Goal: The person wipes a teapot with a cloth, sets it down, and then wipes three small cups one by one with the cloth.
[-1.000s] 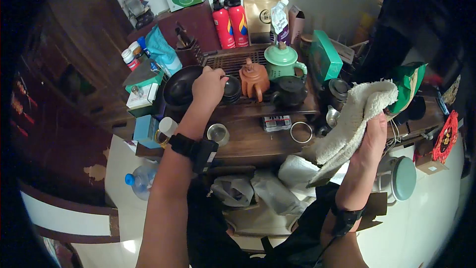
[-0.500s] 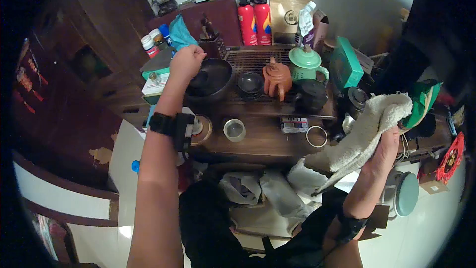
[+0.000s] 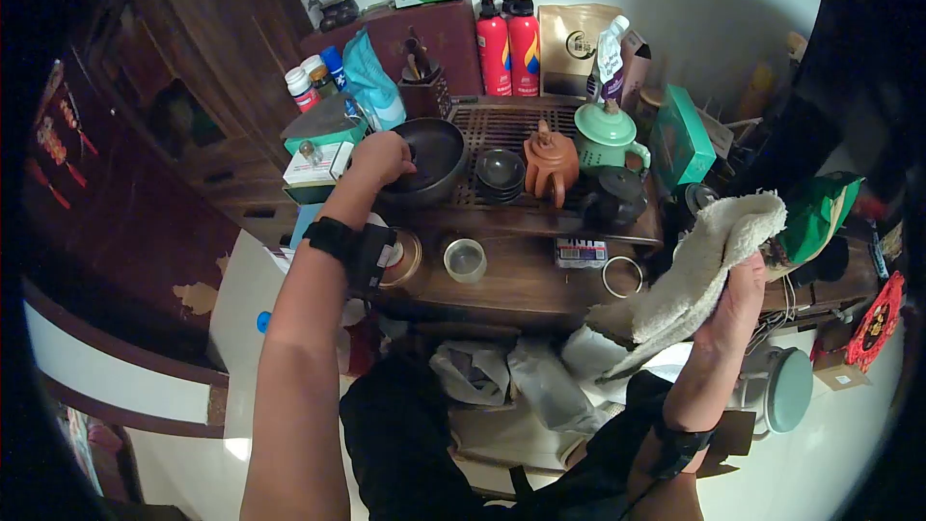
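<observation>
My left hand (image 3: 383, 160) is closed at the left rim of a dark round bowl (image 3: 446, 162); its fingers reach over the inside, and I cannot make out what they hold. A cream towel (image 3: 702, 265) hangs folded from my right hand (image 3: 741, 291), which grips it at the right of the table. Right of the dark bowl, small black cups (image 3: 501, 174) sit stacked on a slatted tea tray (image 3: 492, 118). Beside them are a brown clay teapot (image 3: 551, 166), a light green lidded pot (image 3: 605, 135) and a black teapot (image 3: 614, 197).
Two red bottles (image 3: 508, 50) and a kraft bag (image 3: 579, 39) stand at the back. Near the front edge are a glass cup (image 3: 465, 260), a white ring (image 3: 622, 276) and a small pack (image 3: 581, 253). A green box (image 3: 683, 138) stands at the right, a blue pouch (image 3: 372, 82) at the back left.
My left hand has moved down from beside the blue pouch to the dark bowl's rim. The towel in my right hand has shifted slightly left and down. The whole view has tilted a little.
</observation>
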